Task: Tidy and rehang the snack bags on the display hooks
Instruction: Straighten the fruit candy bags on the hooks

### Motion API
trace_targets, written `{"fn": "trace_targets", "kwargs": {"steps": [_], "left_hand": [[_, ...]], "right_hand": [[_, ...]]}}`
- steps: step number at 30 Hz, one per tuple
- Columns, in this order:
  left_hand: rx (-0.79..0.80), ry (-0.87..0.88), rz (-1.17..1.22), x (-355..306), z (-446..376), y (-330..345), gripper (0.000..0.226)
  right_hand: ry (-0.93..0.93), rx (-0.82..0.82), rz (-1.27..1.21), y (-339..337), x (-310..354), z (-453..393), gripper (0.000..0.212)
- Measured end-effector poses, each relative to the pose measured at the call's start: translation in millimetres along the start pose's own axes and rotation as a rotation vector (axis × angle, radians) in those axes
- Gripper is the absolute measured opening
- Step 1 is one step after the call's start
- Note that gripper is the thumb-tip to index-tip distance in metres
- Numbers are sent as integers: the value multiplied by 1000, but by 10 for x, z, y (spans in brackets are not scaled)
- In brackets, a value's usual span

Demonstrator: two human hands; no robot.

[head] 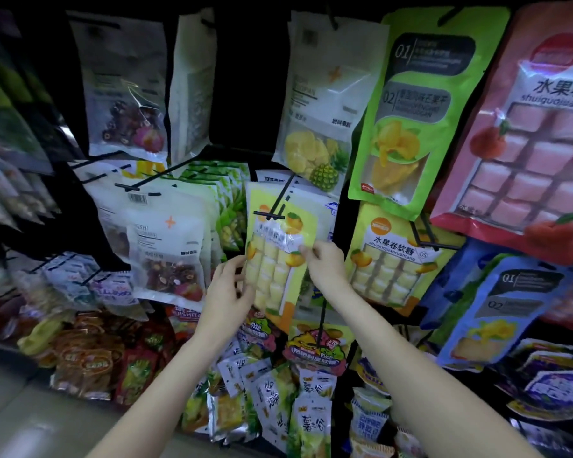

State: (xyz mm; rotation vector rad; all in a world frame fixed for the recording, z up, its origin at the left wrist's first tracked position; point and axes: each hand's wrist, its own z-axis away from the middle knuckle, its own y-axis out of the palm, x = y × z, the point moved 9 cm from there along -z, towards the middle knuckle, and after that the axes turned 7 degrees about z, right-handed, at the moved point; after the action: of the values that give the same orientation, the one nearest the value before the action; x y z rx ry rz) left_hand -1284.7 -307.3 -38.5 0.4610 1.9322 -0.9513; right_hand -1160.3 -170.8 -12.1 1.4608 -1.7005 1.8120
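- The yellow bag [280, 246] of pale candy squares hung at the middle of the rack, its top against the black hook [276, 208] that jutted toward the camera; whether the hook passed through the bag's hole could not be made out.
- The left hand [227, 289] held the bag's left edge, thumb in front and the other fingers curled behind it, their tips hidden by the pack.
- The right hand [325, 262] pinched the bag's right edge near the printed orange, thumb and forefinger closed on the film; the remaining fingers were folded out of sight.
- More bags hung behind the yellow one on the same hook, only their top and right edges showing.
- A matching yellow candy bag [389, 256] hung just to the right, its lower corner cut across by the right forearm.
- The white pineapple bag [325, 104] above overlapped the green mango bag [411, 110] beside it.
- The pink bag [526, 127] ran off the right edge of the view.
- The white bag with dried fruit [166, 246] hung left of the hands, covering the packs behind it.
- The left side of the shelving was dark and blurred, probably more hanging packs, but nothing there was readable.
- Small packets [278, 401] lay heaped below, partly hidden by both forearms.
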Motion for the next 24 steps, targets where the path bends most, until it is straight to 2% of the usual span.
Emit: {"fn": "trace_targets", "kwargs": {"steps": [2, 5, 7, 10, 13, 17, 20, 24], "left_hand": [[-3, 5, 55, 9, -11, -27, 59], [86, -1, 170, -32, 39, 94, 86], [153, 42, 161, -121, 124, 220, 90], [109, 85, 211, -180, 170, 229, 91], [94, 69, 287, -199, 157, 262, 87], [328, 60, 178, -233, 275, 657, 85], [409, 86, 137, -322, 343, 956, 84], [467, 164, 142, -630, 331, 1263, 82]], "right_hand": [[-83, 15, 61, -96, 37, 121, 48], [-199, -6, 32, -314, 126, 280, 47], [-265, -29, 53, -457, 211, 347, 46], [-341, -15, 44, -572, 256, 467, 41], [-255, -47, -22, -706, 1, 579, 38], [-20, -181, -168, -978, -584, 780, 16], [8, -297, -155, -1198, -821, 978, 27], [-120, -438, 67, -1532, -872, 1084, 58]]}}
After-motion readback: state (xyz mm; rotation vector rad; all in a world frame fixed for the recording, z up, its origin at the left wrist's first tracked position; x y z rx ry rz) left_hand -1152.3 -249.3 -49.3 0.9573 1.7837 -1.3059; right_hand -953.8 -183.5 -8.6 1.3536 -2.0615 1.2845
